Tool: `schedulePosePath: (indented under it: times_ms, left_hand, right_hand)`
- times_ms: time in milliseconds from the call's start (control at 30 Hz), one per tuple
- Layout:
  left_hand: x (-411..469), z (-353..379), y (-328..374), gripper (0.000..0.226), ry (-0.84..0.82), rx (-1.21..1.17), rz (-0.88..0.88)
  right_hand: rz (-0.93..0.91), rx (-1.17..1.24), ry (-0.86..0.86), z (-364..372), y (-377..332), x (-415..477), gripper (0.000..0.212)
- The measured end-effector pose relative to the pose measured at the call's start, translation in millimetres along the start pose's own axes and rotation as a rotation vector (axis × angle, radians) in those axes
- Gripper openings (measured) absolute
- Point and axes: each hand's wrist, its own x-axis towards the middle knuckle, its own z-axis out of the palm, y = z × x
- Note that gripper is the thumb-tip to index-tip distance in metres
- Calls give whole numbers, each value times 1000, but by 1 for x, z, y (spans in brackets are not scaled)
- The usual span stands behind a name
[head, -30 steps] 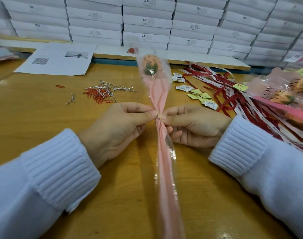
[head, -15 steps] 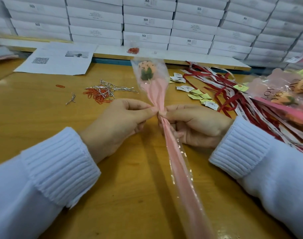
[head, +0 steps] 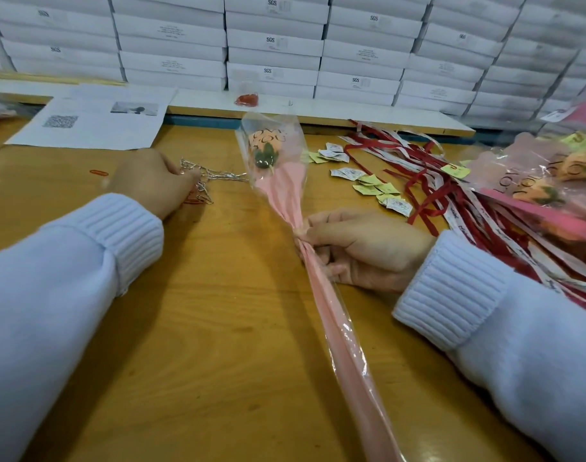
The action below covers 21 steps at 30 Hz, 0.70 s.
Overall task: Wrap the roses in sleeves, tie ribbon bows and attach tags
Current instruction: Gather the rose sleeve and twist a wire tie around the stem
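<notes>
A peach rose [head: 264, 146] sits inside a clear and pink sleeve [head: 286, 195] that runs from the table's middle down toward me. My right hand [head: 361, 246] pinches the gathered neck of the sleeve and holds it up. My left hand [head: 153, 181] is off to the left, fingers curled over the pile of silver twist ties [head: 214, 171] and orange clips; whether it holds one is hidden. Red and white ribbons [head: 428, 181] and small paper tags [head: 368, 181] lie to the right.
Wrapped roses [head: 551, 185] are heaped at the right edge. A printed sheet [head: 94, 120] lies at the back left, a small red bag [head: 247, 99] on the ledge, and stacked white boxes [head: 274, 45] form a wall behind the wooden table [head: 201, 328].
My left hand let go of the sleeve's neck and moved left to the twist ties. My right hand alone keeps the gathered sleeve, whose lower end has swung right.
</notes>
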Motion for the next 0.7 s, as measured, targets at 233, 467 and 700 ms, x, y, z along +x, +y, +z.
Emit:
schedulePosePath:
  times_ms: [233,467,700]
  left_hand:
    - [4,6,2,33,-28,128,-27]
    - [4,1,-2,18,7,42,-33]
    - [2,-3,-6,17,182,-248,-24]
  right_hand:
    - [-28,2,13,0,2,3,24]
    - [-21,9,32,1,1,2,19]
    - [-23,2,34,1,1,1,22]
